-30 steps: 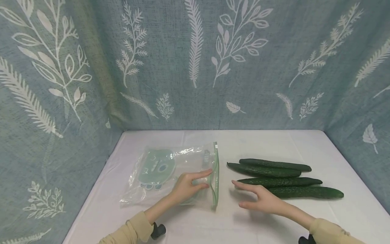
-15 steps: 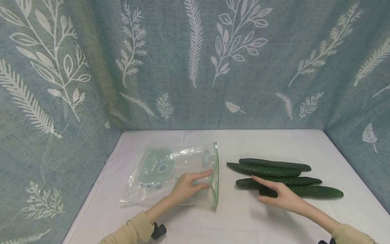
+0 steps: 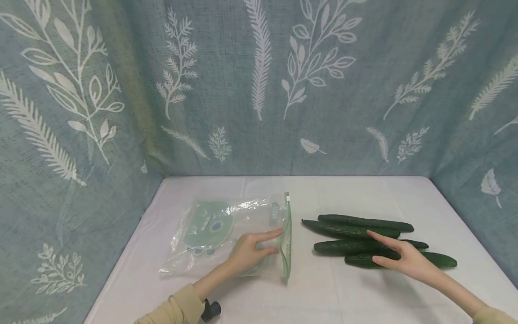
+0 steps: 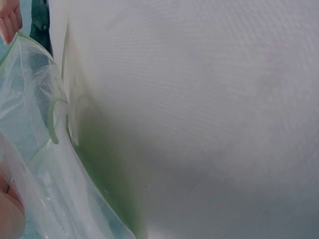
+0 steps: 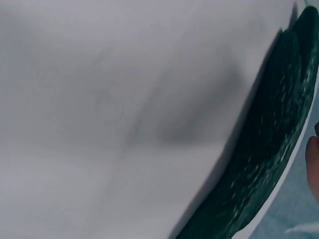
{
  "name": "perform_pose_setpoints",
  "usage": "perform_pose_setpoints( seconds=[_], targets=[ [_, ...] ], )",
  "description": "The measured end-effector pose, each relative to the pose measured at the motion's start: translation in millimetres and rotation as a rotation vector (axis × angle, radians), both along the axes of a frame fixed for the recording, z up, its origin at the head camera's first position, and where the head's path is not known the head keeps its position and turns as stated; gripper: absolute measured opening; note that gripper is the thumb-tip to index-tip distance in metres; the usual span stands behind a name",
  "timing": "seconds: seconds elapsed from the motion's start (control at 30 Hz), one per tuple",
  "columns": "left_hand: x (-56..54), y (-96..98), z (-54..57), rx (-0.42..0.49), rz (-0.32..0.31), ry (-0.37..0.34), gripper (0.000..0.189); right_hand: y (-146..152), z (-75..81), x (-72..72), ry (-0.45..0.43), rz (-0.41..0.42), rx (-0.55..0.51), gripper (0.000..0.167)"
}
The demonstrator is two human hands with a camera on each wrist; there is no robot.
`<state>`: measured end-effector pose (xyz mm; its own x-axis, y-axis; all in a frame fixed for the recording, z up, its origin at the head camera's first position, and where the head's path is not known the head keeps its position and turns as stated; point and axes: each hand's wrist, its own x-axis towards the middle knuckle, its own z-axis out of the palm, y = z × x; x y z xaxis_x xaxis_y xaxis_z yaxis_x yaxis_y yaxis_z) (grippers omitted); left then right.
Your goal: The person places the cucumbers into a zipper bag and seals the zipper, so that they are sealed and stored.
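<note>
A clear zip-lock bag [image 3: 259,211] with a green zip edge and a green cartoon print lies at the left of the table, its mouth toward the right. My left hand [image 3: 252,249] holds the bag beside its mouth, thumb and forefinger apart with film between them. In the left wrist view, the bag's film [image 4: 30,99] covers part of that hand. Several dark green cucumbers [image 3: 344,246] lie side by side at the right. Over them hovers my right hand [image 3: 408,258], thumb and forefinger spread, nothing between them. Right wrist view: one cucumber [image 5: 259,149] fills the right side.
A white cloth covers the table [image 3: 315,297]. Blue-green curtains [image 3: 226,67] with white leaf prints hang behind it and along both sides. A strip of bare cloth separates the bag from the cucumbers.
My right hand has moved right, from beside the cucumbers' left ends to above their middle. The left hand, the bag and the cucumbers have stayed in place.
</note>
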<state>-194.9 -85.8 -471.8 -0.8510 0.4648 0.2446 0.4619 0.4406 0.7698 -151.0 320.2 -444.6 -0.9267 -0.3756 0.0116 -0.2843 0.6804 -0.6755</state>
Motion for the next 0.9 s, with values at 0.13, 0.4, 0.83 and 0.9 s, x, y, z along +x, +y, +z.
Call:
perform_pose_setpoints(
  seconds=[0.13,0.4,0.83,0.9],
  targets=[
    [0.6,-0.5,-0.5,0.011,-0.003,0.005,0.047,16,1.1,-0.7,-0.018,-0.050,0.034,0.065],
    [-0.2,-1.3,0.5,-0.001,0.002,0.018,0.047,47,-2.0,-3.5,-0.022,-0.140,0.095,0.068],
    [-1.3,-0.8,1.3,-0.007,0.004,-0.004,0.048,96,-9.4,-3.4,-0.156,-0.222,0.164,0.071],
    [-1.2,-0.7,1.0,-0.011,0.001,-0.010,0.048,99,-11.2,-2.7,-0.159,-0.227,0.177,0.071]
  ],
)
